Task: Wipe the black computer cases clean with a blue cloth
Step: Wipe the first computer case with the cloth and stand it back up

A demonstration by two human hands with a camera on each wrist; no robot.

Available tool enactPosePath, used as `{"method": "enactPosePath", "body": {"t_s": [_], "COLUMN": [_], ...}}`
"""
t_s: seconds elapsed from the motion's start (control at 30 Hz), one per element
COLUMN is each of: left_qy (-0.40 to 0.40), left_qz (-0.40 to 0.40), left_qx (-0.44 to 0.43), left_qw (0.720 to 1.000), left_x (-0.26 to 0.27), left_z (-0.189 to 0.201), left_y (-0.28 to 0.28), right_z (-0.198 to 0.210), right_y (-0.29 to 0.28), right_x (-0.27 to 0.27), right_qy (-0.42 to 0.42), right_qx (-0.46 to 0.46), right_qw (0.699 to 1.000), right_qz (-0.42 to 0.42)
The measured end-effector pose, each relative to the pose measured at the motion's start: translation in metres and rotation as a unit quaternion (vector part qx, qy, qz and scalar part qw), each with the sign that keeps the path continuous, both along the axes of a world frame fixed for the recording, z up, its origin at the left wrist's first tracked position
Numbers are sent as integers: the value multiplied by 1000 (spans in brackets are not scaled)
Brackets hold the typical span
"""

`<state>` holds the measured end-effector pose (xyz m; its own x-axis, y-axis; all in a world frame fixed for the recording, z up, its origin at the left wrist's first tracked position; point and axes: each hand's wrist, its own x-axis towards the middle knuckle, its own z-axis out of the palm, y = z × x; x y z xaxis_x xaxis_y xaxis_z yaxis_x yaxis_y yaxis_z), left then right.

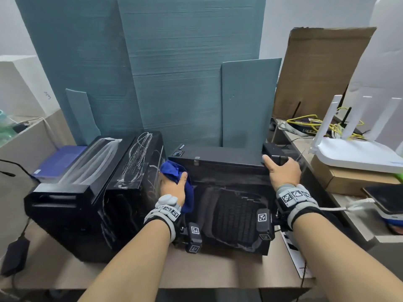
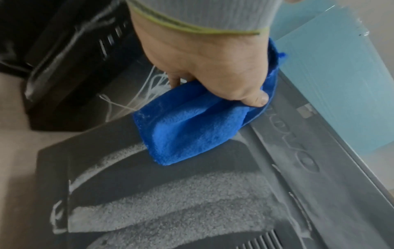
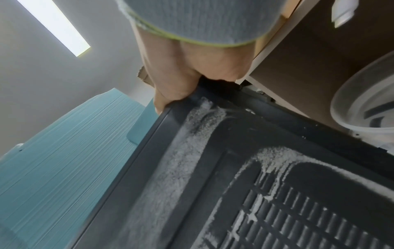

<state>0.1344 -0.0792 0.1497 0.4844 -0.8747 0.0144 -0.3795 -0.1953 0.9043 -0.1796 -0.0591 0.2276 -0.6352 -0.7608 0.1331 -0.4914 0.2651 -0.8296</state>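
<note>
Nearest the viewer, two bare forearms reach forward, each with a grey wrist strap carrying square black-and-white markers. The left hand (image 1: 173, 188) has its fingers (image 2: 253, 97) curled around a bunched blue cloth (image 2: 187, 124), thumb pinching the folds, and presses it on the upper left part of a dusty black computer case (image 1: 231, 210) lying flat on the bench (image 1: 196, 273). The right hand (image 1: 283, 168) grips the far right corner of the same case, thumb on top; its other fingers wrap over the edge and are hidden from the right wrist view.

The case's top panel shows pale dust in curved streaks around a ribbed vent, with darker bands crossing it. Just left of it, touching or nearly so, stands a second black computer case (image 1: 91, 192), taller, with white smears and a perforated panel on top.

Behind both cases lean tall teal foam boards (image 1: 174, 73). On a shelf to the right sits a white router (image 1: 357, 153) with upright antennas on a cardboard box (image 1: 349, 179), with yellow cables (image 1: 309, 120) behind it. A brown cardboard sheet (image 1: 322, 68) stands against the wall.
</note>
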Motion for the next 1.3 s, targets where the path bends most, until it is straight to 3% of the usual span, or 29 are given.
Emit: {"method": "enactPosePath", "body": {"t_s": [0.13, 0.37, 0.6, 0.8, 0.93, 1.3], "left_qy": [11, -96, -101, -120, -177, -247], "left_qz": [13, 13, 8, 44, 59, 51], "left_qx": [-14, 41, 55, 112, 172, 244], "left_qw": [1000, 994, 993, 985, 967, 936], "left_x": [-13, -19, -15, -8, -9, -6], "left_z": [2, 1, -9, -32, -41, -72], "left_y": [-34, -95, -111, -116, -114, -118], "right_z": [10, 12, 0, -26, -53, -102], "right_y": [-39, -99, -150, -184, -205, -236], "right_x": [-2, -10, -13, -4, -1, 2], "right_qy": [-36, -35, -32, -65, -92, -78], "right_qx": [9, 64, 115, 164, 202, 306], "right_qw": [999, 997, 993, 983, 973, 942], "right_qz": [-13, -22, 1, 45, 64, 109]}}
